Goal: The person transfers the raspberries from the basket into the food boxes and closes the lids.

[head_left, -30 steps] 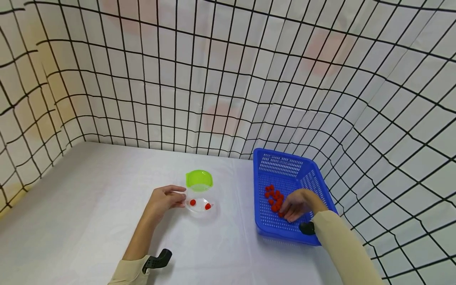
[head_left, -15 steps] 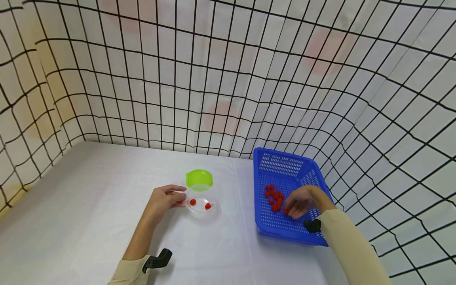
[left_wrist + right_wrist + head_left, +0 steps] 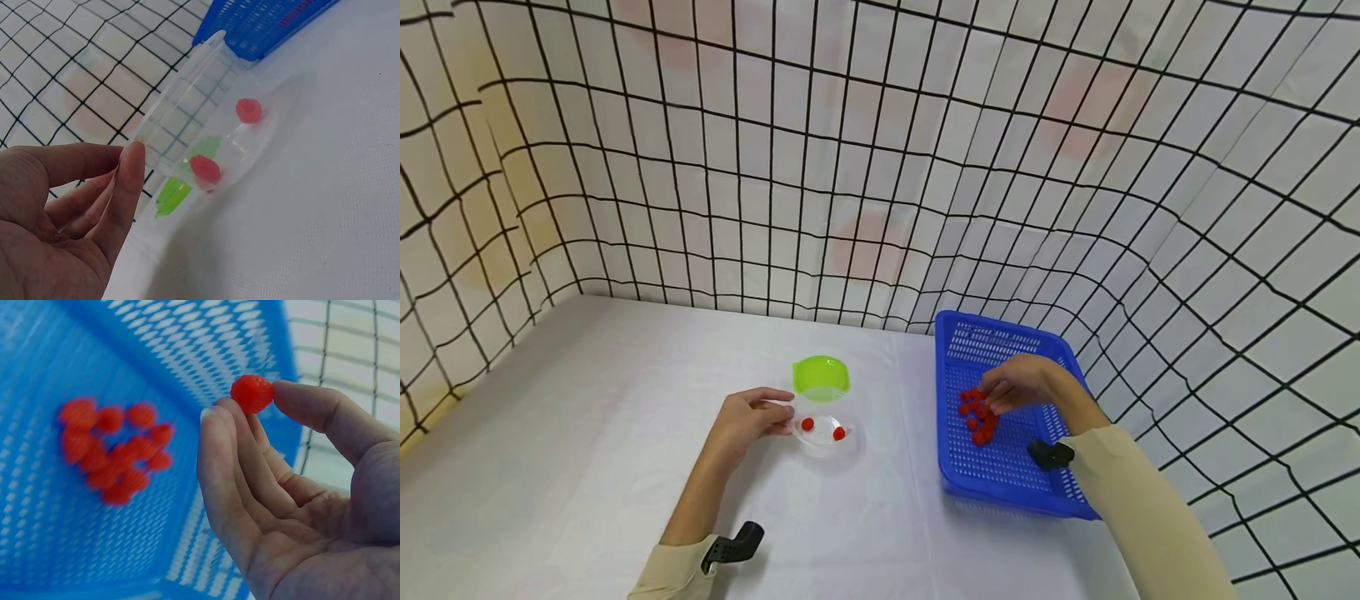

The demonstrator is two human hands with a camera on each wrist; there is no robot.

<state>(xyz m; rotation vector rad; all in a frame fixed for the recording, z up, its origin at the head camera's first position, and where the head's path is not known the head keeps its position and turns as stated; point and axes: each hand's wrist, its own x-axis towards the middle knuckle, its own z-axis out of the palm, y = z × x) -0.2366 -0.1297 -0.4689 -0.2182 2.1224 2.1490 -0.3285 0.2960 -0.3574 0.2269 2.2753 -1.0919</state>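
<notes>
The raspberry [image 3: 252,394] is pinched thumb-to-finger in the right hand's [image 3: 300,497] grip, over the clustered raspberries [image 3: 140,447] inside the blue basket [image 3: 992,493]; the left hand's [image 3: 747,423] grip pinches a clear bowl [image 3: 181,115] holding two berries [image 3: 249,110], near a green lid [image 3: 822,372] on the counter [image 3: 610,433].

Layout of the table [image 3: 587,433] as seen from the head view. Bowl [image 3: 829,452]: near the middle, with two berries [image 3: 838,433] in it, one left, the other right and slightly nearer the person. Lid [image 3: 820,373]: directly behind the bowl. Left hand [image 3: 747,422]: at the bowl's left side, pinching its rim. Basket [image 3: 1000,493]: to the right, well apart from the bowl. Heap of berries [image 3: 981,425]: in the basket's left half. Right hand [image 3: 1018,383]: above the basket, a single berry [image 3: 252,394] between thumb and fingers. Backdrop [image 3: 760,192]: behind and along both sides.
</notes>
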